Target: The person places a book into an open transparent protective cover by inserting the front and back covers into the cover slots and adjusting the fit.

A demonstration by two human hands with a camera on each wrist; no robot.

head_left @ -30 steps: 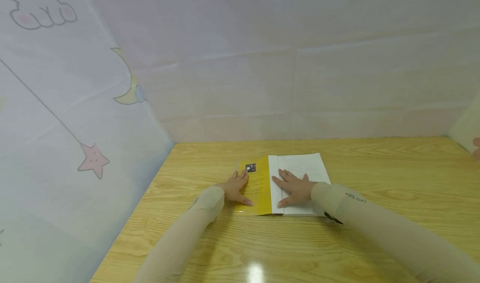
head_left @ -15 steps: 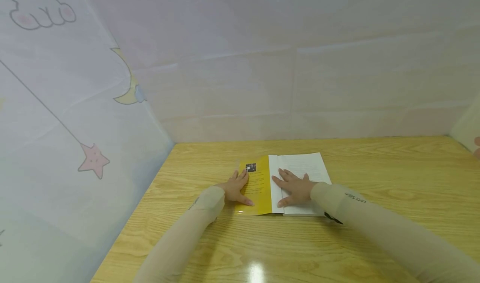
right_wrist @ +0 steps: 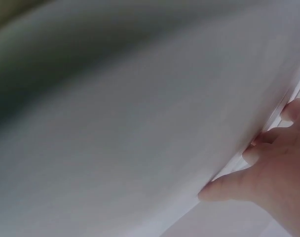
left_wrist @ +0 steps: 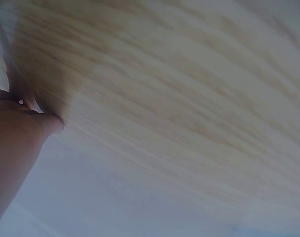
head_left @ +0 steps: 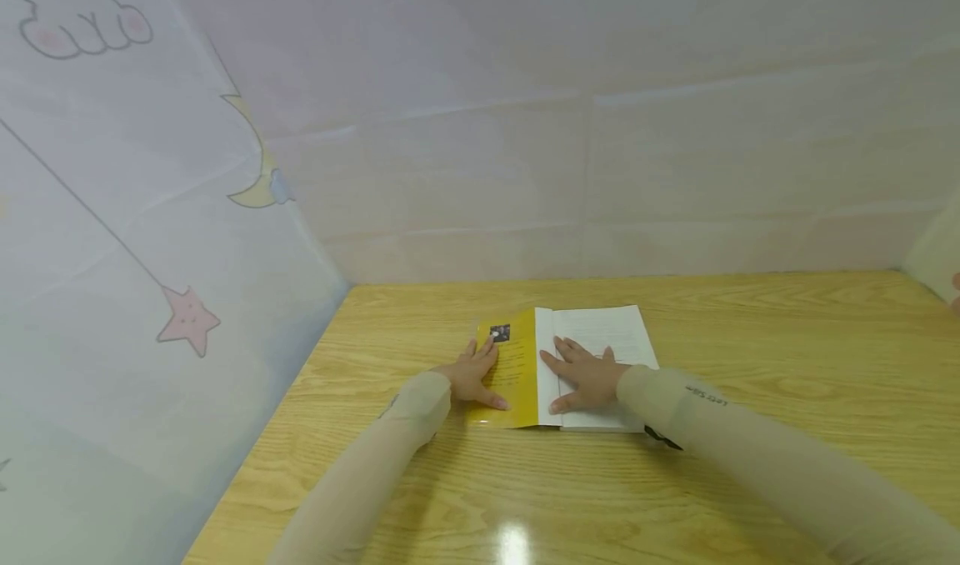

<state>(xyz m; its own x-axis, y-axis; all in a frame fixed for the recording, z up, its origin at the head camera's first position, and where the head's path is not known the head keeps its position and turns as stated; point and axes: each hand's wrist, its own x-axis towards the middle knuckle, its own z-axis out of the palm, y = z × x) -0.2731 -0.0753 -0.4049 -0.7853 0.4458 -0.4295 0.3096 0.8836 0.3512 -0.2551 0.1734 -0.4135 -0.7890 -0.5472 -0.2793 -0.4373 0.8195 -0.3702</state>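
An open book [head_left: 611, 332] lies on the wooden table, its printed white page on the right. To the left is its yellow cover flap [head_left: 517, 390] with a small dark photo and lines of text, joined by a white strip. My left hand [head_left: 472, 377] rests on the flap's left part, fingers spread. With fingers spread too, my right hand [head_left: 588, 377] presses on the page near the fold, its fingertips reaching the white strip. In the right wrist view the thumb and fingers of the right hand [right_wrist: 273, 168] touch the paper along the fold. The left wrist view shows the left hand [left_wrist: 17, 133] only partly.
The wooden table [head_left: 420, 498] extends around the book on all sides. A pale cloth wall [head_left: 585, 173] stands behind it. Another cloth, printed with a pink star [head_left: 187, 319] and a moon, borders the table's left edge.
The book and right hand have shifted very slightly left in the head view. Both hands keep their places on the book.
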